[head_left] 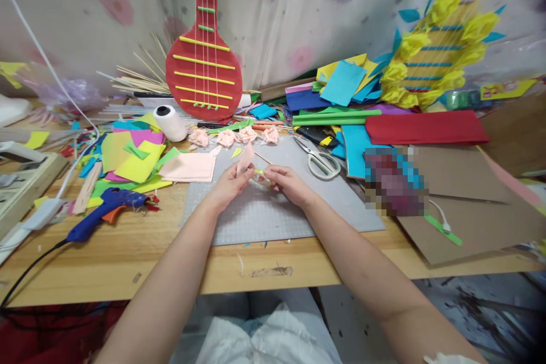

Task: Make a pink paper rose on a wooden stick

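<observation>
Over the grey cutting mat (239, 222), my two hands are close together. My left hand (230, 185) is closed on a piece of pale pink paper (245, 159), which stands up from the fingers. My right hand (288, 181) pinches what looks like a small roll of clear tape (261, 178) with a yellowish edge, between the hands. A thin wooden stick (263, 158) slants up beside the fingers; which hand holds it I cannot tell. Just beyond, several pink paper flowers (226, 137) lie in a row. Flat pink sheets (190, 167) rest left of my hands.
Scissors (323, 164) lie on the mat's right side. A blue glue gun (102, 210) sits left, its cord over the table edge. A white thread spool (169, 123), a red paper lute (205, 77) and coloured paper (140, 162) stand behind. Brown cardboard (469, 227) covers the right.
</observation>
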Demonstrator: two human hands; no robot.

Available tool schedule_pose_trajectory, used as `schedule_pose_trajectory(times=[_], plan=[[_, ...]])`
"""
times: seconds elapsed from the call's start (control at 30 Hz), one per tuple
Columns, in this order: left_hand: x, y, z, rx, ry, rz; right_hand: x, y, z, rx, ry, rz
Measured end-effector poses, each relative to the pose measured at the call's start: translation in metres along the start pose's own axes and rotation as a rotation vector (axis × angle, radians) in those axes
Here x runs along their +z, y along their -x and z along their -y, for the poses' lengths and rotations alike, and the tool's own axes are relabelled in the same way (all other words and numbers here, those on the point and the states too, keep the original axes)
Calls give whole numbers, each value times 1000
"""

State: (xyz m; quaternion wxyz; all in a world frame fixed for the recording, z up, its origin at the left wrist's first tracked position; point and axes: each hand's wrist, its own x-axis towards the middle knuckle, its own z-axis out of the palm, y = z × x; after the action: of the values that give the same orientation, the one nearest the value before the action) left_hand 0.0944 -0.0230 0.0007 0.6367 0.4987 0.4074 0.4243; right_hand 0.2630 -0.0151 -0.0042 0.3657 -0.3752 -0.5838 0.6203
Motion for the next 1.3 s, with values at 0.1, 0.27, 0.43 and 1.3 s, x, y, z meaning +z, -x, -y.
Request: schedule_pose_trajectory(times=[0.1,0.27,0.43,1.3], plan=[[-1,0,0,12,118,19,-2,0,0,-34,-99,-35],[-2,2,-5,-60,285,110,-3,1,3,-76,-217,-2],[-1,3,-5,-135,240,104,-1,1,3,-57,-235,20],[-1,3,-7,-134,278,40,1,-2,3,-178,78,-67]])
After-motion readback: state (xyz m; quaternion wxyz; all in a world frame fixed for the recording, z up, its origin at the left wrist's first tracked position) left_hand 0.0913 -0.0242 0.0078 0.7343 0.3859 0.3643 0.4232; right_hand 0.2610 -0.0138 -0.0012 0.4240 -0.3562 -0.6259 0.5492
